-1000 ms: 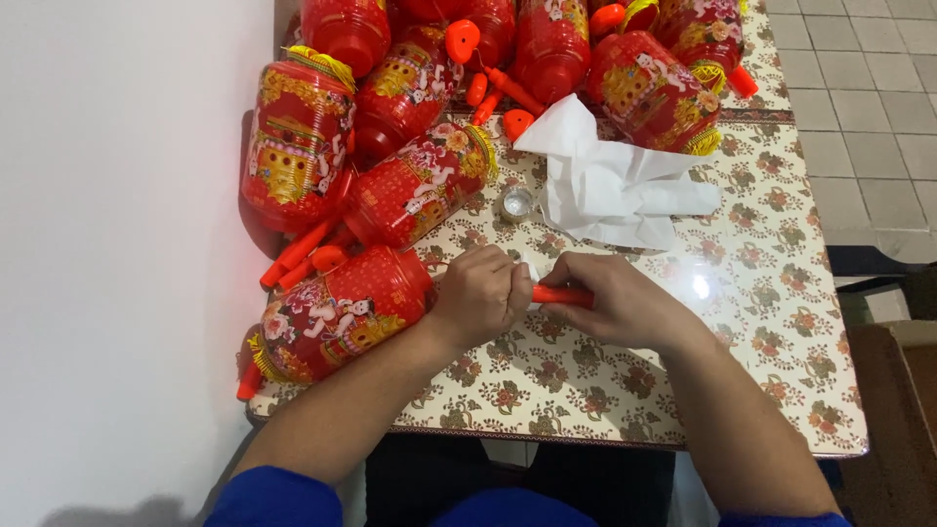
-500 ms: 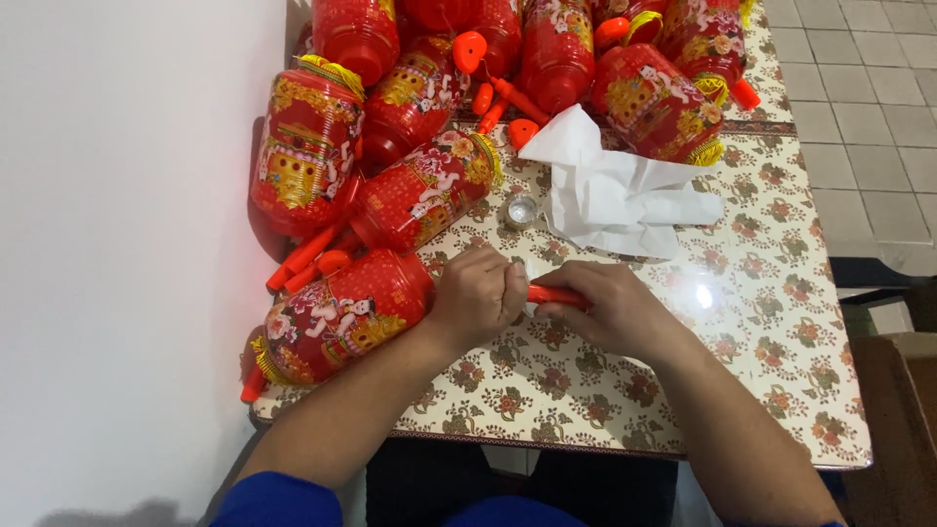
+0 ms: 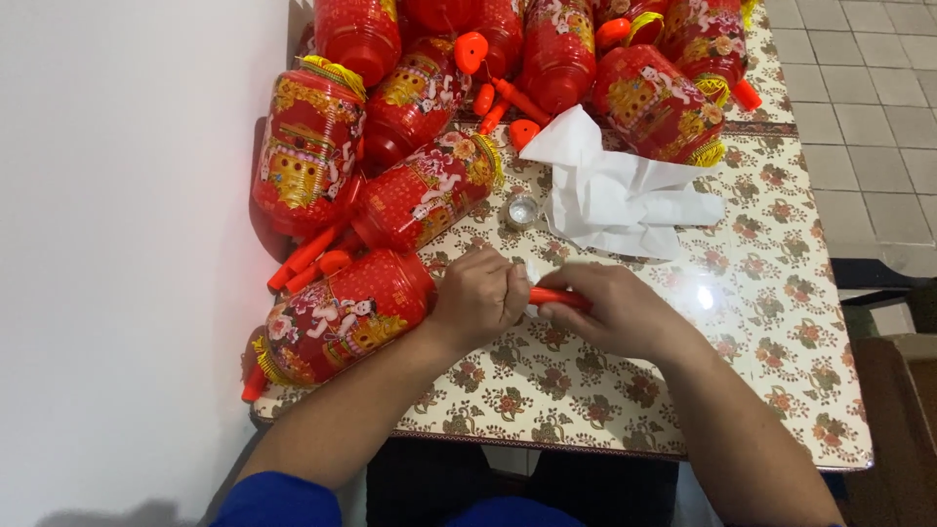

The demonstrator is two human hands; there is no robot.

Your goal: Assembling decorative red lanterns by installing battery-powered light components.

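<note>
A white wall (image 3: 107, 244) runs down the left side, and the table (image 3: 781, 390) butts against it, so there is no room to move that way. Red lanterns crowd the table's left and far parts. The nearest lantern (image 3: 342, 317) lies on its side at the left front corner, its gold end just over the table's edge. A second lantern (image 3: 429, 190) lies on its side behind it, and a third (image 3: 307, 151) leans beside the wall. Loose red sticks (image 3: 307, 259) lie between them.

The left hand (image 3: 478, 298) is curled shut, touching the nearest lantern's end and gripping one end of a red stick (image 3: 558, 296). The right hand (image 3: 615, 312) pinches the other end between pressed fingers. The stick lies level, just above the tabletop, near the middle of the table.

Behind the hands sits a small silver cup (image 3: 521, 210); what is in it cannot be made out. Just to its right lies a crumpled white paper (image 3: 625, 190), touching another lantern (image 3: 659, 102).

To the right the flowered tabletop is open up to its right edge, with grey floor tiles (image 3: 859, 127) beyond.
</note>
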